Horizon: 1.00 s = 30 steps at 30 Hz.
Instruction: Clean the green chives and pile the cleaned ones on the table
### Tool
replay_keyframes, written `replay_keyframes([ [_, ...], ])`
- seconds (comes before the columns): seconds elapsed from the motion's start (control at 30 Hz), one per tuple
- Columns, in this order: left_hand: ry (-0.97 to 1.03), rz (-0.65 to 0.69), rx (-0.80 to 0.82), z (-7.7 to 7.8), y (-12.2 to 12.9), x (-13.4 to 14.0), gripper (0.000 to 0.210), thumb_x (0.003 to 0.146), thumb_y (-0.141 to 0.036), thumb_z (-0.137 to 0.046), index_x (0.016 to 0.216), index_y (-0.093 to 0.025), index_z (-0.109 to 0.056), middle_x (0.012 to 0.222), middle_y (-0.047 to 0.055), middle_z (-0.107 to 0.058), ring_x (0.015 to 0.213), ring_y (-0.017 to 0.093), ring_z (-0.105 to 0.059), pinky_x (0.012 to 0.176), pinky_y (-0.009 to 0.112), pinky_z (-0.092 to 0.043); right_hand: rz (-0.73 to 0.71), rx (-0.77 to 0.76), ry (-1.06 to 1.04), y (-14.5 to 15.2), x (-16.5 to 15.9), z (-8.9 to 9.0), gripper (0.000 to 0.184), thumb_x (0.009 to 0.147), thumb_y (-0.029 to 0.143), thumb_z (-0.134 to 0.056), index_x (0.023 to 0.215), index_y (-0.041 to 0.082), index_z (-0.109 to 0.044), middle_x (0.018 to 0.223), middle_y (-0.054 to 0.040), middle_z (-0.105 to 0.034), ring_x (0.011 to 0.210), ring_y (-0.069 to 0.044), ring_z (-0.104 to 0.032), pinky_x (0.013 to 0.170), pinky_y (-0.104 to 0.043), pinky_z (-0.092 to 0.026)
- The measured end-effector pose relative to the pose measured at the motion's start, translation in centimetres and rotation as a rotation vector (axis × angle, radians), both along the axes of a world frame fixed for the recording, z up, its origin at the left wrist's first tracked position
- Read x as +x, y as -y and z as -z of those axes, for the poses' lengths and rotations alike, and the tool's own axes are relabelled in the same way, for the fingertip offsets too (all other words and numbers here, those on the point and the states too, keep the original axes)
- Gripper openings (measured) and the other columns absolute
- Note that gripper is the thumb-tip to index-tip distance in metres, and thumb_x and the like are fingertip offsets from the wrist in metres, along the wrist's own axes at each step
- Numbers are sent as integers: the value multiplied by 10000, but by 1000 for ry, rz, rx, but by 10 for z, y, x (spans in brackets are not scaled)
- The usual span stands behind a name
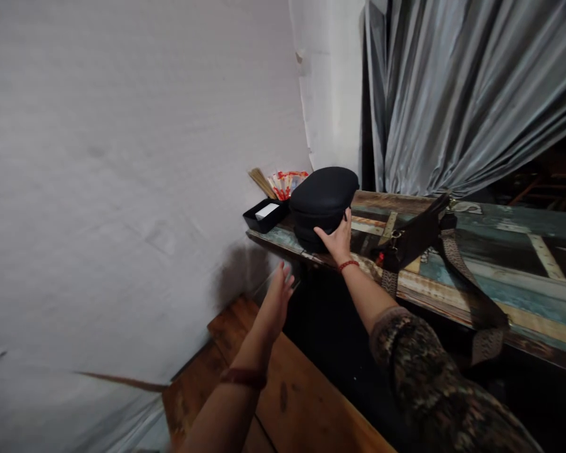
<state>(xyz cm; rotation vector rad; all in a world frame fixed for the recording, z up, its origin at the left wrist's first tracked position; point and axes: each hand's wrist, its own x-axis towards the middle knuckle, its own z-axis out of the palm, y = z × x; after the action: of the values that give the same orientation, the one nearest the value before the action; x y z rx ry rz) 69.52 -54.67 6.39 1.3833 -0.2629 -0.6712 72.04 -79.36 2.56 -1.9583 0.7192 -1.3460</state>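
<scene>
A black rounded case (324, 194) with a domed top stands near the left end of the patchwork-wood table. My right hand (338, 238) grips its near side, thumb spread to the left and fingers reaching round the right; the fingertips are partly hidden. Below and left of the case, my left hand (279, 292) is in the air with its fingers stretched out, holding nothing. Just left of the case is a small black tray (251, 220) with a white card or paper (266, 211) in it.
Chopsticks in red-and-white wrappers (283, 184) and thin brown sticks (262, 182) stand behind the tray. A dark bag (417, 236) with a patterned strap (462, 270) lies on the table (523, 277). A wooden bench (306, 384) is below, a white wall (122, 157) left, grey curtains (453, 94) behind.
</scene>
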Motion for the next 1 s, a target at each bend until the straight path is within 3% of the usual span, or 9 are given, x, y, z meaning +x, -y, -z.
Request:
replay_keyframes([
  [0.1,20,-48,-20,12,-80,-30,788,805,-699,-478,1473,-325,-294,1566,97,-272,1368,281,-394,1134,457,-276,-56,12,-23,-10,-12,11,964,755,525,-654,1465,39,-220,1529,-257,-224,1438,-318,-195,1154,-520,-204],
  [0.2,-55,-229,14,26,-171,-67,782,787,-682,-524,1442,-286,-366,1502,120,-395,1274,292,-504,1083,443,-364,-136,62,57,-62,-40,45,810,833,487,-568,1470,99,-252,1499,-216,-321,1400,-292,-298,1130,-516,-263],
  [0.33,-127,-511,145,37,-277,-138,718,740,-672,-595,1293,-216,-541,1304,139,-599,1106,278,-622,968,400,-473,-520,227,-33,-184,-66,89,632,849,462,-544,1381,138,-434,1374,-189,-506,1231,-278,-518,1028,-499,-414],
  [0.4,-113,-676,242,34,-318,-184,684,705,-658,-644,1209,-196,-608,1190,135,-662,1022,265,-654,906,378,-503,-789,295,-98,-256,-70,92,562,857,438,-536,1338,151,-490,1310,-179,-569,1143,-265,-586,980,-481,-465],
  [0.47,-91,-849,310,28,-350,-233,633,687,-626,-681,1142,-187,-654,1089,123,-700,954,250,-669,867,362,-513,-1079,283,-114,-329,-74,81,506,855,415,-546,1296,166,-536,1277,-160,-600,1118,-257,-605,973,-473,-477],
  [0.6,-54,-1222,359,15,-400,-337,554,701,-574,-693,1098,-188,-681,1014,102,-717,912,236,-673,868,352,-503,-1569,144,-142,-471,-100,41,396,858,395,-558,1195,199,-623,1184,-116,-664,1043,-243,-638,942,-454,-501],
  [0.73,-47,-1609,367,15,-428,-443,532,725,-557,-675,1094,-173,-669,998,99,-714,891,228,-670,862,352,-501,-1986,25,-159,-596,-173,22,320,874,385,-540,1119,228,-674,1107,-81,-703,958,-231,-666,902,-430,-523],
  [0.87,-20,-1980,416,21,-434,-540,505,719,-537,-683,1068,-173,-670,951,80,-719,842,205,-667,847,337,-503,-2393,-53,-155,-677,-274,28,271,890,355,-526,1068,252,-701,1052,-56,-726,943,-224,-683,875,-403,-539],
  [1.0,-23,-2221,551,31,-437,-613,495,722,-534,-675,1059,-171,-667,933,77,-721,842,215,-669,847,340,-501,-2666,-121,-173,-732,-362,36,243,886,336,-527,974,251,-736,988,-44,-747,923,-220,-698,856,-375,-541],
])
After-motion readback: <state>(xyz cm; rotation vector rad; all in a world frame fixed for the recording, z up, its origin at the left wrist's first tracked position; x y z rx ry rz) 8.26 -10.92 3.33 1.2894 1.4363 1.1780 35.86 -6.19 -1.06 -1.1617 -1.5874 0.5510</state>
